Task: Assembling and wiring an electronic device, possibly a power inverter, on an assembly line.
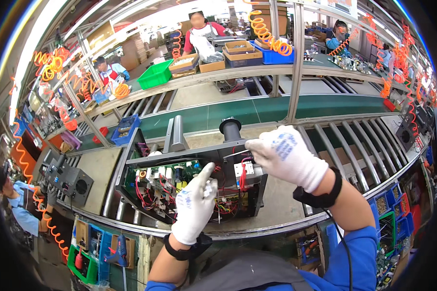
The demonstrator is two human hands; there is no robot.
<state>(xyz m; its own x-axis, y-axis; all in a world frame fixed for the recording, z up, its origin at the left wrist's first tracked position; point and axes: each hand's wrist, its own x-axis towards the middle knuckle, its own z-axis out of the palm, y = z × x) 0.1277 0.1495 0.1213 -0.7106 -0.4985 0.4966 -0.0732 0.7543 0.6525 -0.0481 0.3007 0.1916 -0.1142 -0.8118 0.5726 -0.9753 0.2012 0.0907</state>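
Note:
An open dark metal equipment case [257,201] rests in front of me on the roller line. Inside it are a green circuit board [194,166], red and black wires, and a white block [247,175] with red leads. My right hand [289,155], in a white knit glove, is closed at the case's upper right edge. From its fingertips a thin metal rod [235,154] points left; its exact kind is unclear. My left hand [195,206], gloved too, is over the case's front, index finger stretched up toward the wiring and thumb apart.
A black spool-shaped part [230,129] stands behind the case. Bare rollers [354,155] run off to the right; a green belt [204,115] lies beyond. Another dark unit [73,182] is at left beside a co-worker. Parts bins [387,228] sit low right, a blue glue gun [121,250] low left.

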